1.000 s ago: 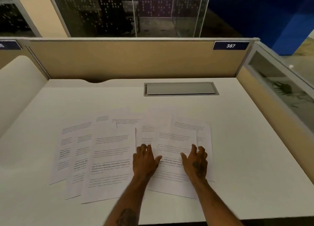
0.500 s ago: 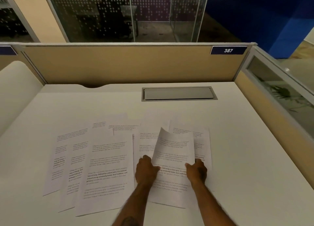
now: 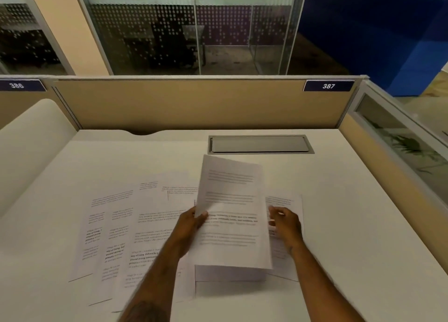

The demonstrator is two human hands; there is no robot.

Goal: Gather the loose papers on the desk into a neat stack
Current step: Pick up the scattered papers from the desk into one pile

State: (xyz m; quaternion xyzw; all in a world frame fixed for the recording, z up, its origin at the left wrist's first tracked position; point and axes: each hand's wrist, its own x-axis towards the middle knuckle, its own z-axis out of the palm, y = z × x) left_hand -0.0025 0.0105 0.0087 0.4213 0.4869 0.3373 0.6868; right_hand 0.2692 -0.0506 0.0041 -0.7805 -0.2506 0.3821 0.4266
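Several printed white papers (image 3: 116, 227) lie fanned and overlapping on the white desk (image 3: 351, 237). One printed sheet (image 3: 232, 215) is lifted and tilted up, its lower edge just above the sheets under it. My left hand (image 3: 191, 227) pinches that sheet's left edge. At the sheet's right edge is my right hand (image 3: 286, 224), fingers curled; whether it grips the edge is unclear. Another paper (image 3: 286, 200) lies flat under my right hand.
A grey cable-tray lid (image 3: 259, 144) is set into the desk behind the papers. Beige partition panels (image 3: 194, 103) close off the back and right sides. A rounded white divider (image 3: 31, 137) stands at the left.
Both hands went from lying flat on the papers to taking one sheet by its sides. That sheet has risen off the pile and tilted up toward me.
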